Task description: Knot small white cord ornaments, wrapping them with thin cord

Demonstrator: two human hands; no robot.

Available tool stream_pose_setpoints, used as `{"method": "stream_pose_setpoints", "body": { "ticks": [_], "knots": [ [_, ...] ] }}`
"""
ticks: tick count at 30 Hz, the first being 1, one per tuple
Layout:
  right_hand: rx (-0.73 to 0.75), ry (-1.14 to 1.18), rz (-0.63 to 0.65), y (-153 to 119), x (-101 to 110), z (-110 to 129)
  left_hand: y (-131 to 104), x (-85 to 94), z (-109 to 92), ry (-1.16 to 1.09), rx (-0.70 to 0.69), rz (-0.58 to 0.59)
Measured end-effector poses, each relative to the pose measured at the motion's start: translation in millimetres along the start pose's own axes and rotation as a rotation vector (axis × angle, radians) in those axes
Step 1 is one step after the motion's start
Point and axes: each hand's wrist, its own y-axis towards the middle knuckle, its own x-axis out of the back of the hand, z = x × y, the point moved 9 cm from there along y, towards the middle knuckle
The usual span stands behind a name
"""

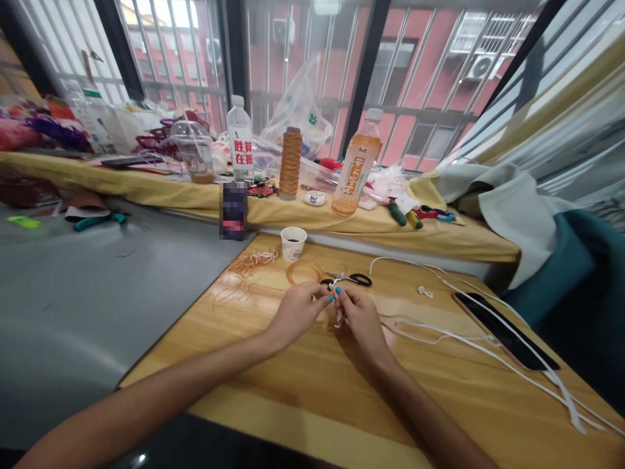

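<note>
Over the middle of the wooden table, my left hand and my right hand meet fingertip to fingertip. Both are closed in a pinch on a small piece of white cord, partly hidden by the fingers. Right behind them lie scissors with black handles. A loop of thin orange wire rests beyond my left hand. Long white cords stretch from near my right hand across the table's right side.
A paper cup stands at the back edge, near orange thread scraps. A phone lies at the right under white cord. On the yellow-covered ledge stand a thread spool, an orange drink bottle and a clear bottle.
</note>
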Motion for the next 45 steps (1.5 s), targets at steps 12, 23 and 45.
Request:
{"method": "stream_pose_setpoints", "body": {
  "ticks": [12, 23, 45],
  "knots": [
    [-0.038, 0.291, 0.067, 3, -4, -3, 17, 4.6, 11, 0.004, 0.066, 0.187],
    [0.319, -0.491, 0.271, -10, -18, 28, 19, -1.2, 17, 0.018, -0.046, 0.272],
    [-0.042, -0.032, 0.117, 3, -5, -5, 15, 2.7, 9, -0.306, -0.031, 0.107]
  ]
}}
